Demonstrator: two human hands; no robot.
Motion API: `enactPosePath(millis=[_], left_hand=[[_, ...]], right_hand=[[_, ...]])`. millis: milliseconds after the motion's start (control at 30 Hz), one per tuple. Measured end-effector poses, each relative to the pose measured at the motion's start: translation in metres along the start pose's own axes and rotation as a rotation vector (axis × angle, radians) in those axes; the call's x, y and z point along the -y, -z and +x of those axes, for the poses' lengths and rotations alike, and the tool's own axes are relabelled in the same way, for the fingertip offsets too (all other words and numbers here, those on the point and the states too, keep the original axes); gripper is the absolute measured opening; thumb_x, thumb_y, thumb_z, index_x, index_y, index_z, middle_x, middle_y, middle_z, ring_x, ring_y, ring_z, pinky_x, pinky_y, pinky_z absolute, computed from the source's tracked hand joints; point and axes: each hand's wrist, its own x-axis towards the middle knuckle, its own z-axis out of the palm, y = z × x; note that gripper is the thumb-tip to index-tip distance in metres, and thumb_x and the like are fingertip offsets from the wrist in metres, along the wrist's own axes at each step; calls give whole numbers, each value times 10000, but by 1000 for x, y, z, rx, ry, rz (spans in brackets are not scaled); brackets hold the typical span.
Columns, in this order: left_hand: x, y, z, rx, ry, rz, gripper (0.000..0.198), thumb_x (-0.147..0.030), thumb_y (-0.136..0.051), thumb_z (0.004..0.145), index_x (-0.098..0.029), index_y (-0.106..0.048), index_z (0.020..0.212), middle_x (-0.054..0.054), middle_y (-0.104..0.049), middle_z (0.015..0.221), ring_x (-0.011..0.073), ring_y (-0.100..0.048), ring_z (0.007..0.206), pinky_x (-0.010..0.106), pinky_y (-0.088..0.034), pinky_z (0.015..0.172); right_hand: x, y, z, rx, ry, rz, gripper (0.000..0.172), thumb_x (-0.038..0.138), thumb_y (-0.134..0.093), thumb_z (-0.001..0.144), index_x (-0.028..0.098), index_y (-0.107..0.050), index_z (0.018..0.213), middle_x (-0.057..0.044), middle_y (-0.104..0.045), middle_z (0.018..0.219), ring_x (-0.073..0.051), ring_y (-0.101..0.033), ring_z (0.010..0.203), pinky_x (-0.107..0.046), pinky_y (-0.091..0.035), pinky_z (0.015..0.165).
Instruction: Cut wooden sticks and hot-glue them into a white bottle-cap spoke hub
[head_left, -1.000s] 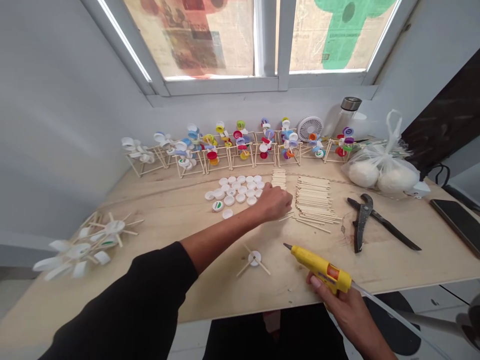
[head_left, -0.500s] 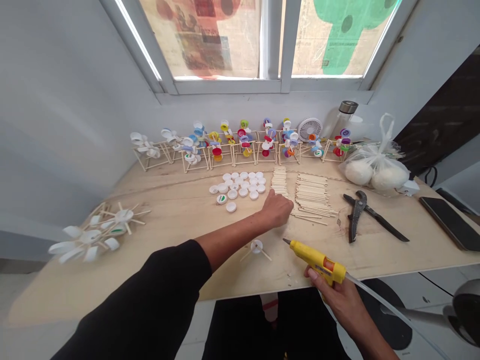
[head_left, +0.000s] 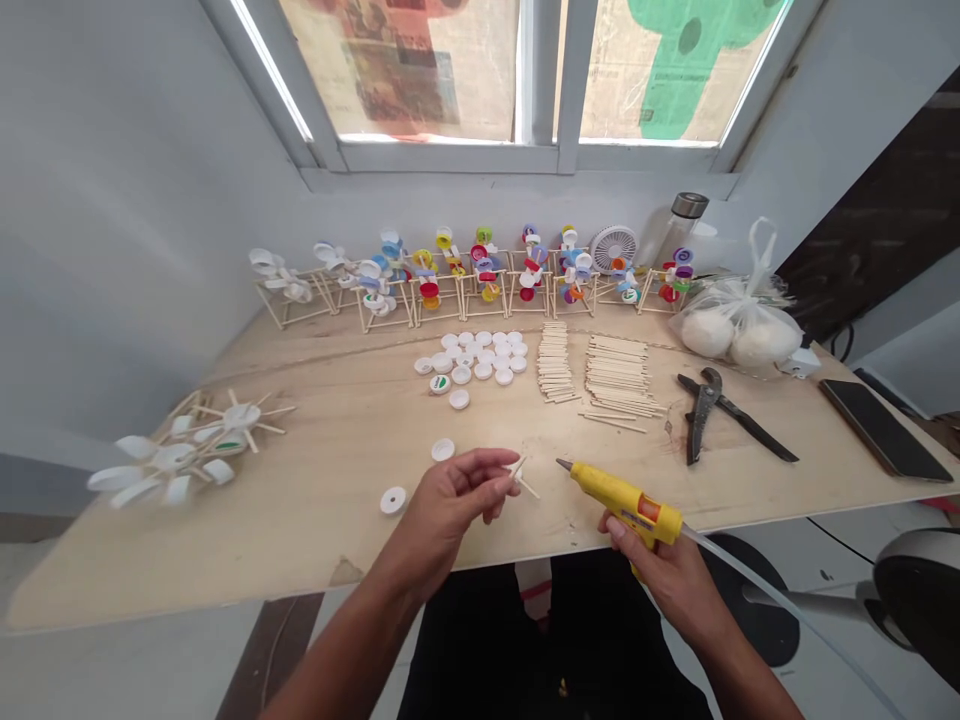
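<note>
My left hand point(head_left: 450, 505) pinches a short wooden stick point(head_left: 519, 465) between thumb and fingers, near the front of the table. Just beyond the fingertips, and partly hidden by them, is a white bottle cap with sticks point(head_left: 531, 490) poking out of its side. Wrapped round the handle of a yellow glue gun point(head_left: 621, 497), my right hand point(head_left: 664, 575) keeps the nozzle pointing left toward that cap. A clear glue stick trails from the gun's back end. Two loose white caps point(head_left: 393, 500) lie left of my left hand.
White caps point(head_left: 484, 355) lie grouped mid-table, beside short sticks point(head_left: 555, 365) and longer sticks point(head_left: 619, 375). Pliers point(head_left: 705, 410) and a phone point(head_left: 885, 430) are at right. Cap-and-stick wheels point(head_left: 172, 458) sit at left; framed colourful wheels point(head_left: 429, 285) line the back.
My left hand has come back from the stick piles with a short stick, down to the cap. The right hand still holds the glue gun. The view has shifted slightly.
</note>
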Motion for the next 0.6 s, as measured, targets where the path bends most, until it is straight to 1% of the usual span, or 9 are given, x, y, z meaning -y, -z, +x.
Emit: enactPosePath(millis=[67,167,300,367,433,500,600], left_hand=[[17,0,-13,-79,60,-131,311,-260,-726,661,-126,-661,934,37,-646,719,65,-476,547,206,-378,529],[31,-3,-22,-108,135,-256,314,-249,-753,626,-120,-665,899,33,-640,713,59,-479,532,206,-388,535],[37,-7,-24,-115,177,-329,305,-264,-754,619,-122,-658,871,12,-616,655,59,-470,483,202,-367,479],[39,-8,-23,-113,182,-342,310,-269,-754,620,-124,-651,874,6,-613,640,57,-465,461,198,-353,455],[42,-8,-22,-114,180,-354,314,-271,-757,619,-126,-645,874,3,-618,639,54,-465,449,195,-344,442],[45,-8,-22,-122,176,-369,303,-272,-761,616,-130,-638,854,1,-624,641,52,-468,444,191,-342,438],[46,-7,-21,-120,176,-377,272,-275,-763,617,-133,-623,802,-5,-623,626,46,-470,434,185,-341,439]], right_hand=[[1,-3,-3,15,15,2,333,485,-578,803,174,-668,878,-45,-656,799,-179,-604,742,-272,-508,710],[3,-6,-8,39,14,-33,344,496,-567,809,171,-662,872,-48,-657,807,-184,-610,753,-272,-509,703],[10,-8,-14,142,30,-113,307,465,-532,846,181,-624,919,-55,-660,879,-199,-617,853,-272,-501,739],[13,-8,-16,193,60,-160,273,434,-511,868,189,-602,947,-54,-655,905,-198,-609,883,-278,-491,767],[15,-9,-17,218,97,-206,240,401,-495,884,198,-583,976,-51,-645,929,-194,-596,898,-286,-479,789],[14,-9,-18,225,145,-253,203,381,-494,887,205,-573,951,-40,-631,898,-184,-585,862,-284,-468,773],[11,-9,-17,247,214,-333,186,375,-485,888,212,-548,825,-7,-579,764,-153,-547,717,-265,-444,673]])
